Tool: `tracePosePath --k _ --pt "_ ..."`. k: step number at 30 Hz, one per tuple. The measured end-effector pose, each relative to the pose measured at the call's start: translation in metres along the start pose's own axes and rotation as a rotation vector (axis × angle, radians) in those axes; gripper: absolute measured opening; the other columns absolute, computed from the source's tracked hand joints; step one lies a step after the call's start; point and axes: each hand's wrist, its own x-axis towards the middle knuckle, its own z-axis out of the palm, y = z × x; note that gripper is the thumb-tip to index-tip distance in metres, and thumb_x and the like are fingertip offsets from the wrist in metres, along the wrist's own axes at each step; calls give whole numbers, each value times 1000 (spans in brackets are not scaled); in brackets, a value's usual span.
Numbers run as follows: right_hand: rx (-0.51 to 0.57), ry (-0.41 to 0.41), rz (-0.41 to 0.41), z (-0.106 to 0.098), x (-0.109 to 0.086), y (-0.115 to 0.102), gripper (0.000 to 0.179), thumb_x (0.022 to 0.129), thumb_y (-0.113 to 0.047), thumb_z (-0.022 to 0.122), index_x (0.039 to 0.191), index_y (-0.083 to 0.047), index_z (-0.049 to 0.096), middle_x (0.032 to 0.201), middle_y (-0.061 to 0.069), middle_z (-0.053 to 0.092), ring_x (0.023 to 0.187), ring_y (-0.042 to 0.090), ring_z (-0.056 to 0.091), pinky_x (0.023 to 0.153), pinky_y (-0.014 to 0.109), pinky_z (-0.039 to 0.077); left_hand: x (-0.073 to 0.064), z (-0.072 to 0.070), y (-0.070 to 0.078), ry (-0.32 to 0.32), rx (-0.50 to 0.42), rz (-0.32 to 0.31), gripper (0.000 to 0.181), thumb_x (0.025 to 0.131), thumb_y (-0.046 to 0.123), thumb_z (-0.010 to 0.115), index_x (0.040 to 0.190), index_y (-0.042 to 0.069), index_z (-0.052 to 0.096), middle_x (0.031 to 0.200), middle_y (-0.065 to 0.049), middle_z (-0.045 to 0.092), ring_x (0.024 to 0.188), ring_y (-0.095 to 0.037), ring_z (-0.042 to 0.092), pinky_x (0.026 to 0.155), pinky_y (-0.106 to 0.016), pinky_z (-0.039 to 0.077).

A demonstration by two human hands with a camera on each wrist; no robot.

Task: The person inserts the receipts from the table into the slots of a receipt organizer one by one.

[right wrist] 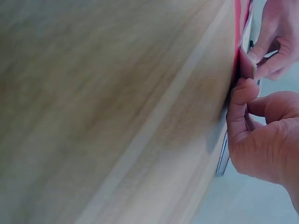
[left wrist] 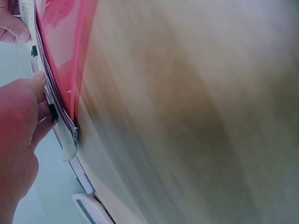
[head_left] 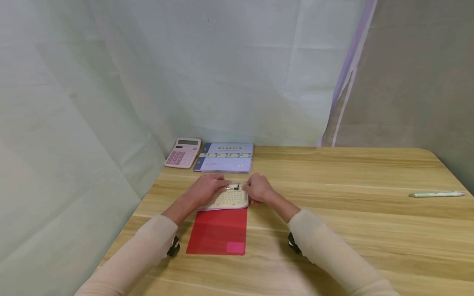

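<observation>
A stack of cream, grid-printed sheets (head_left: 230,200) lies over the far part of a translucent red folder (head_left: 217,231). At the sheets' far edge sits a metal clip with black parts (head_left: 233,186). My left hand (head_left: 208,188) pinches the stack beside this clip, thumb on top and fingers beyond the edge; the left wrist view shows black clip parts (left wrist: 53,113) by the fingers. At the far right corner, my right hand (head_left: 258,189) pinches the sheets between thumb and curled fingers. The right wrist view shows that corner (right wrist: 247,65) raised. Fingers partly hide the clip.
Behind the hands, a light purple account book (head_left: 224,163) lies next to a pink calculator (head_left: 183,153). A pale green pen (head_left: 437,194) lies far right on the wooden table (head_left: 352,230). Pale cloth sheets (head_left: 237,82) hang behind and to the left.
</observation>
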Motion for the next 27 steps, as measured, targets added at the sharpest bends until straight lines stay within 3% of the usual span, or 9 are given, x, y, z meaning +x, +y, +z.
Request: tracePosePath --k 6,17,27 --pt "-43 -2 11 -2 -1 -5 41 106 -11 63 68 -1 70 46 2 57 37 9 53 42 22 45 0 0 0 -3 2 -8 29 103 21 73 130 15 78 104 0 70 85 -15 64 84 -36 59" --pt "7 -12 87 -4 -3 -9 36 106 -13 66 73 0 72 48 4 60 39 11 56 41 21 42 0 -1 1 -6 -20 -13 29 103 20 73 132 14 77 106 -1 71 86 -16 63 85 -35 59" --pt "41 4 100 -2 -2 -9 37 105 -12 67 71 1 71 47 4 59 38 10 56 41 22 46 0 0 0 -13 -12 -14 28 104 20 72 131 14 77 105 -1 71 86 -15 64 85 -36 58"
